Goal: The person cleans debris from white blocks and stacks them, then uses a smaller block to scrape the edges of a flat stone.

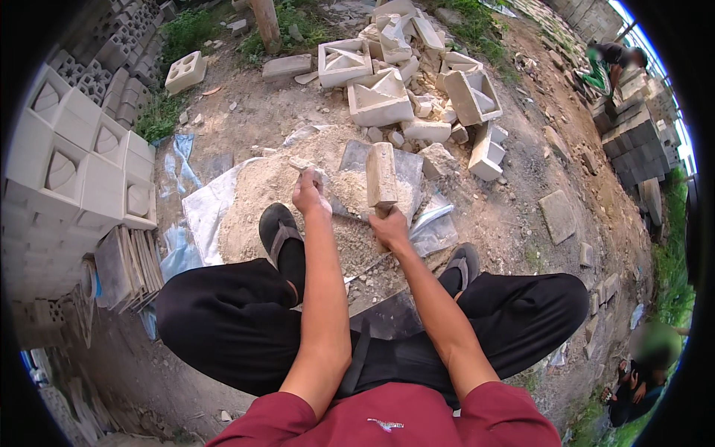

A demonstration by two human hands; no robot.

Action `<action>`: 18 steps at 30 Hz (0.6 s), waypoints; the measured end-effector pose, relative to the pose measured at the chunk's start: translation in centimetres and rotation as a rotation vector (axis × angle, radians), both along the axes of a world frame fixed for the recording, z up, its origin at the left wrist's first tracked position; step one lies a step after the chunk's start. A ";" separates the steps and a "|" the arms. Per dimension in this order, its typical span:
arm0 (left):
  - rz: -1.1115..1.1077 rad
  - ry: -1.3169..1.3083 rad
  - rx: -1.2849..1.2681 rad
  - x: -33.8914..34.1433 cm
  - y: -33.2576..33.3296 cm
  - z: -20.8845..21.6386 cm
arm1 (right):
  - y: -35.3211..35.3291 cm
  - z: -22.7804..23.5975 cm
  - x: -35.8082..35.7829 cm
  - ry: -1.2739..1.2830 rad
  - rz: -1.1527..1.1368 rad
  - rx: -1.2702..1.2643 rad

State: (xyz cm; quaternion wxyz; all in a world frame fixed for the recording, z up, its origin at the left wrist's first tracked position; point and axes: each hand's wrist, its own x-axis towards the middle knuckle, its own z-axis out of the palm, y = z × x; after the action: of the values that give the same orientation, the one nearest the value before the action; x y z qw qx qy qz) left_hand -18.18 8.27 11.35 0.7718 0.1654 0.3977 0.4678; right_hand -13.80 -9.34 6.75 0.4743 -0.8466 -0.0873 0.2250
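The mallet (381, 176) stands upright over the rubble pile (298, 201), its handle clasped in the right hand's (390, 228) closed grip. The left hand (309, 194), arm outstretched, closes on a small chunk (304, 165) atop the pile.

stacked patterned concrete blocks (82, 160), broken block pile (406, 71), flat tiles (128, 267), grass patch (186, 31), wooden post (266, 24)

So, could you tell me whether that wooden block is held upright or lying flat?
Upright: the right hand grips the wooden block at its lower end.
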 end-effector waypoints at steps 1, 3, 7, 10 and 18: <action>0.037 0.034 0.001 -0.8 0.3 0.0 | 0.2 1.6 -1.0 0.106 0.026 0.062; 0.033 0.021 -0.004 0.2 -0.9 0.2 | -0.5 1.6 -1.2 0.035 0.059 0.136; 0.123 -0.016 0.038 0.2 0.0 0.7 | 0.7 2.9 -4.1 -0.056 0.256 -0.058; 0.187 -0.014 0.025 1.3 -0.1 2.3 | 0.2 0.9 -4.1 -0.033 0.255 -0.343; 0.163 -0.032 0.094 -0.9 1.5 2.8 | 2.5 2.7 -2.0 -0.059 0.219 -0.035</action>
State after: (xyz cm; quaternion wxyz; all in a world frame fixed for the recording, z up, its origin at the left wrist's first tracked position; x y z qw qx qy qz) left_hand -19.03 9.80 14.15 0.7287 0.1612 0.3749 0.5499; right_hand -15.77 -6.86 9.46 0.4293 -0.8464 -0.1890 0.2521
